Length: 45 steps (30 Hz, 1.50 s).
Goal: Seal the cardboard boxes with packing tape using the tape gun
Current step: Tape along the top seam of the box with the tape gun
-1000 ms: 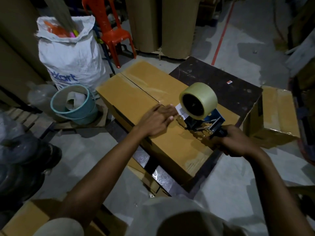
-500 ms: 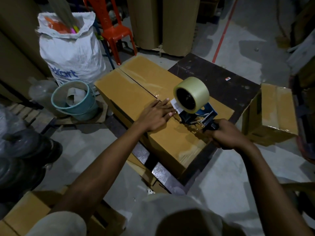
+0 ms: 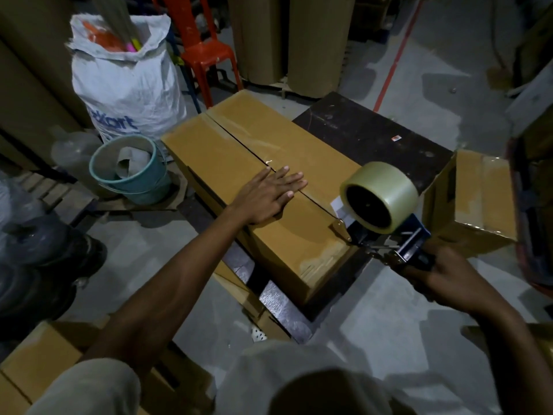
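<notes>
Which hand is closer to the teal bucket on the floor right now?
Left. The left hand lies flat on the long box's seam, just right of the teal bucket. The right hand grips the tape gun at the box's near end, farther away.

White woven sack [image 3: 125, 82] with blue lettering stands at the upper left, open top, orange and pink items poking out. Just in front of it, a teal bucket [image 3: 131, 182] holding a rolled grey sheet [image 3: 127, 164]. Red plastic chair [image 3: 200, 46] behind, next to the sack. Tall brown cardboard rolls [image 3: 311, 43] upright along the back. Grey concrete floor [image 3: 449, 85] — a red line [image 3: 395, 58] runs across it. Dark bags [image 3: 39, 256] at left — contents unclear.
</notes>
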Each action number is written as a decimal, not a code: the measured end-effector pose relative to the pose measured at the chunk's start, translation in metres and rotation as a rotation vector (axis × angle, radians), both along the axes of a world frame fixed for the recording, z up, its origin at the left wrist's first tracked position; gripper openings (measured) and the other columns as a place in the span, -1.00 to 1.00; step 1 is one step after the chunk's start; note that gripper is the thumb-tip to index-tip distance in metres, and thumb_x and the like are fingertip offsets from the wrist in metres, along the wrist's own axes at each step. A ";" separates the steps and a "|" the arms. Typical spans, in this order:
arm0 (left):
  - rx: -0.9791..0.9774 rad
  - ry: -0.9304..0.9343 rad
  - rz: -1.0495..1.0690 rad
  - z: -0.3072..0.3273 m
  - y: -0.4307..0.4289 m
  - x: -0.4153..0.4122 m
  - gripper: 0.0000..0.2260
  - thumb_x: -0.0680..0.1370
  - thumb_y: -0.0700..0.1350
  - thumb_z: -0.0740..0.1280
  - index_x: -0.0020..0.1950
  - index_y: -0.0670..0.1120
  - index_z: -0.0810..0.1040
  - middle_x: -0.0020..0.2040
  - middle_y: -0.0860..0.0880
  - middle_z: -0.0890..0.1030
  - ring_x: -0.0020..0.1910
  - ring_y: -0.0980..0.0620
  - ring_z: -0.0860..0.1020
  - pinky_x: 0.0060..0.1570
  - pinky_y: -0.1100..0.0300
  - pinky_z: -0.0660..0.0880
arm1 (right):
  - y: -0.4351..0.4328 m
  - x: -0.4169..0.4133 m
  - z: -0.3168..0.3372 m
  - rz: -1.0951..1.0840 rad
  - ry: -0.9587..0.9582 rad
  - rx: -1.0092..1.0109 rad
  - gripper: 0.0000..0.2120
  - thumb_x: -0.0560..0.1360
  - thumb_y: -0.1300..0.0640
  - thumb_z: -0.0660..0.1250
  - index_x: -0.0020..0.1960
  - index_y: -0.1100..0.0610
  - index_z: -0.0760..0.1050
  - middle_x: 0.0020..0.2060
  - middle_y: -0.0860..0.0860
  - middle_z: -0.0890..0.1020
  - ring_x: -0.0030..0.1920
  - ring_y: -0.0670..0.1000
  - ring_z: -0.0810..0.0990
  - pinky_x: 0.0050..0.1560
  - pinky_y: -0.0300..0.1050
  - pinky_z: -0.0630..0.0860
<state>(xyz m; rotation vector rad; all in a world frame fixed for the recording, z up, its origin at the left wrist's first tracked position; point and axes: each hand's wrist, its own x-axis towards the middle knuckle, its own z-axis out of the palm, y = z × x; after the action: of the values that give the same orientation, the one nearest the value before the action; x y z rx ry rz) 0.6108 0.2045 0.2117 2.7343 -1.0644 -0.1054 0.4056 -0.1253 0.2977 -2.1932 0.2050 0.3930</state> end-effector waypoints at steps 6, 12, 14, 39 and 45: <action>0.044 0.134 -0.091 0.016 -0.053 -0.081 -0.05 0.51 0.54 0.04 0.68 -0.04 -0.10 0.67 -0.04 -0.15 0.63 0.05 -0.24 0.59 -0.15 -0.24 | -0.011 -0.002 -0.009 -0.017 0.007 0.045 -0.83 0.57 0.13 0.44 -0.13 0.20 0.55 -0.46 0.13 0.56 -0.47 0.09 0.48 -0.38 0.04 0.44; 0.130 0.012 0.039 0.002 -0.096 -0.120 -0.08 0.48 0.39 0.23 0.67 -0.08 0.02 0.68 -0.12 -0.07 0.64 -0.02 -0.23 0.56 -0.23 -0.26 | -0.014 -0.004 -0.020 -0.050 0.026 0.093 -0.86 0.58 0.16 0.43 -0.06 0.22 0.55 -0.47 0.05 0.53 -0.45 0.08 0.45 -0.40 -0.02 0.40; 0.122 -0.006 0.049 -0.001 -0.094 -0.120 -0.14 0.49 0.29 0.24 0.67 -0.05 0.05 0.68 -0.09 -0.03 0.65 0.00 -0.18 0.56 -0.23 -0.22 | -0.015 -0.005 -0.023 -0.037 0.027 0.093 -0.85 0.58 0.17 0.43 -0.04 0.26 0.55 -0.48 0.04 0.52 -0.48 0.04 0.43 -0.45 -0.09 0.37; 0.127 -0.147 0.243 -0.005 -0.128 -0.161 -0.36 0.67 0.15 0.10 0.67 0.02 -0.09 0.68 -0.06 -0.10 0.66 -0.07 -0.08 0.53 -0.32 -0.03 | -0.044 -0.068 -0.034 -0.175 -0.005 0.128 -0.63 0.50 -0.02 0.52 -0.27 0.20 0.49 -0.53 0.07 0.51 -0.54 0.01 0.42 -0.49 -0.12 0.37; 0.132 -0.113 0.261 -0.002 -0.130 -0.157 -0.30 0.64 0.14 0.16 0.68 0.06 -0.14 0.68 -0.03 -0.10 0.66 -0.05 -0.09 0.54 -0.30 -0.06 | -0.057 -0.095 -0.044 -0.232 0.029 0.110 -0.68 0.52 0.20 0.49 -0.33 0.20 0.44 -0.57 0.05 0.49 -0.56 0.02 0.41 -0.51 -0.12 0.36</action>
<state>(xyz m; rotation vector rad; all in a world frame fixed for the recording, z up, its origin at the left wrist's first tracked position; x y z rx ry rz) 0.4533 0.0745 0.2093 3.0026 -0.7398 0.0207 0.3105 -0.1820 0.2541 -2.0296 0.4395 0.2987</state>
